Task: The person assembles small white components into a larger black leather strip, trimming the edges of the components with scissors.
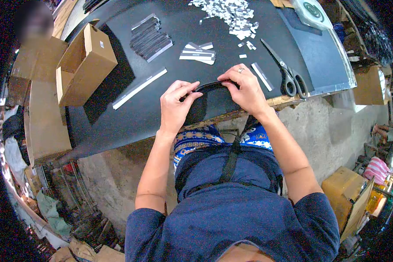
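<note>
Clock: centred on the held strip, 12 = away from the person.
Dark strip [210, 84]: bowed slightly, spans the gap between the two hands over the worktable [96, 142], close to its near edge. Contact with the surface: cannot tell.
Left hand [177, 104]: 8 to 9 o'clock, thumb and fingers pinching the strip's left part.
Right hand [246, 86]: 3 o'clock, thumb and fingers pinching the strip's right part; ring on one finger.
Labels [198, 55]: 11 o'clock, white-and-grey, small overlapping fan, near the hands.
Long strip [139, 88]: 9 o'clock, white and dark, flat, slanted, left of the left hand.
Short strip [262, 77]: near 3 o'clock, flat, just beside the right hand.
Scissors [285, 70]: near 3 o'clock, beyond the short strip; black handles by the table edge, blades aimed at 11.
Strip bundle [150, 37]: 10 o'clock, many dark strips laid side by side.
Scraps [231, 15]: just past 12, loose heap of small white and grey pieces, a few strays on the near side.
Open box [88, 65]: 9 to 10 o'clock, cardboard, casting a dark shadow.
Plastic wrap [312, 13]: 2 o'clock, clear, green spiral visible.
Floor carton [343, 192]: 4 o'clock, brown, off the table.
</note>
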`<state>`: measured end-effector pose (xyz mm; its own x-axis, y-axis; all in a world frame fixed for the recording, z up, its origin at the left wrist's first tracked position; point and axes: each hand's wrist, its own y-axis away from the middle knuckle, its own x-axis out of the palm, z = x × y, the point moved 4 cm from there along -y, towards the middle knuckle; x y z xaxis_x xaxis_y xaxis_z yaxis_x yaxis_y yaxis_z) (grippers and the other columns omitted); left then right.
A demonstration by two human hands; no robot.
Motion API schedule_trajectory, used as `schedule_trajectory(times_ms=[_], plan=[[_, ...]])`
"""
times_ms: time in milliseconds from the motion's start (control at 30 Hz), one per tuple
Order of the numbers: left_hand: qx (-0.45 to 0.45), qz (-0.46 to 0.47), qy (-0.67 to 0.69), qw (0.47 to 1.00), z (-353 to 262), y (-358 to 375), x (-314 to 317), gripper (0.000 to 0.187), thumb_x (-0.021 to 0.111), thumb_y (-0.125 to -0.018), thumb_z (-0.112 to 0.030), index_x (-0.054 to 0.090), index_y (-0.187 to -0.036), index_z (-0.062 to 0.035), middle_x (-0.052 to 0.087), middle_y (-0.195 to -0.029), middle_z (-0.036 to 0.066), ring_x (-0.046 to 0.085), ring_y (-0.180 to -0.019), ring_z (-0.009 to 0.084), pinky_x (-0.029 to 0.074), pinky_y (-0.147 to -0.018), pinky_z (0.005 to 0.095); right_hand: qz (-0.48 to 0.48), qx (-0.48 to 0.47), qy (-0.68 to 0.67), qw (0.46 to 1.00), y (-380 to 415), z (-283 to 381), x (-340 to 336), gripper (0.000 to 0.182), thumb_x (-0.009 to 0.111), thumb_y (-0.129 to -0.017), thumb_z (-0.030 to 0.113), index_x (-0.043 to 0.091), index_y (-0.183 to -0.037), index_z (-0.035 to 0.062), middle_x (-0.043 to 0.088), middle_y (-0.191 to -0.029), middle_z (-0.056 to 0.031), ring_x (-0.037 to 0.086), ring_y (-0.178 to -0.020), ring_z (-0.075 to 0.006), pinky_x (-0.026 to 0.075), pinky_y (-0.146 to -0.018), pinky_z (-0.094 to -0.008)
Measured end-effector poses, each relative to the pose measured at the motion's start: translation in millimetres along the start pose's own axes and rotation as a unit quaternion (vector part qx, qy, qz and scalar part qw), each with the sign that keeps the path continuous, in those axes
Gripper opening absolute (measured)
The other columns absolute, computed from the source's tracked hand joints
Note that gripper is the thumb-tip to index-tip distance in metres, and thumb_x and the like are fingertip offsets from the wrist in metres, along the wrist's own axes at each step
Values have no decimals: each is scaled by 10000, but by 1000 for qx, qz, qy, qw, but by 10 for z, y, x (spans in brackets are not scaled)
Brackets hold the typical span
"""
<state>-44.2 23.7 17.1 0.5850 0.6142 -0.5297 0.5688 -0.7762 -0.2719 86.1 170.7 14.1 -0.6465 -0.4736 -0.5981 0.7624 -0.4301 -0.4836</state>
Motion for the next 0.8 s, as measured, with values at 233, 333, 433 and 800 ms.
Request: schedule_trajectory(times_ms=[233,333,433,800], plan=[[89,-15,-33,995,-73,-77,97,265,753,-707,-35,732,-971,-46,676,-860,85,623,-803,205,486,-732,294,12,7,-16,1000,8,-37,27,151,662,-714,-17,659,-853,44,627,-842,-107,574,-903,-300,459,-812,-395],[98,-16,-27,995,-70,-105,155,241,754,-707,-37,734,-946,-44,684,-849,84,624,-797,207,488,-728,302,5,0,-8,1000,6,-41,27,165,668,-713,-38,669,-858,40,629,-835,-99,582,-876,-281,472,-776,-375],[104,-16,-43,993,-49,-111,180,207,750,-712,-34,736,-918,-43,686,-830,81,624,-795,206,489,-724,304,-3,-7,0,1000,4,-27,16,184,675,-710,-60,680,-867,37,632,-826,-92,590,-853,-263,487,-745,-355],[103,-21,-46,993,-49,-108,186,165,735,-733,-31,745,-895,-61,687,-822,68,622,-780,194,492,-703,296,24,57,-39,997,-17,-11,-72,548,710,-691,-41,588,-1208,94,635,-920,-77,594,-874,-253,486,-758,-343]])
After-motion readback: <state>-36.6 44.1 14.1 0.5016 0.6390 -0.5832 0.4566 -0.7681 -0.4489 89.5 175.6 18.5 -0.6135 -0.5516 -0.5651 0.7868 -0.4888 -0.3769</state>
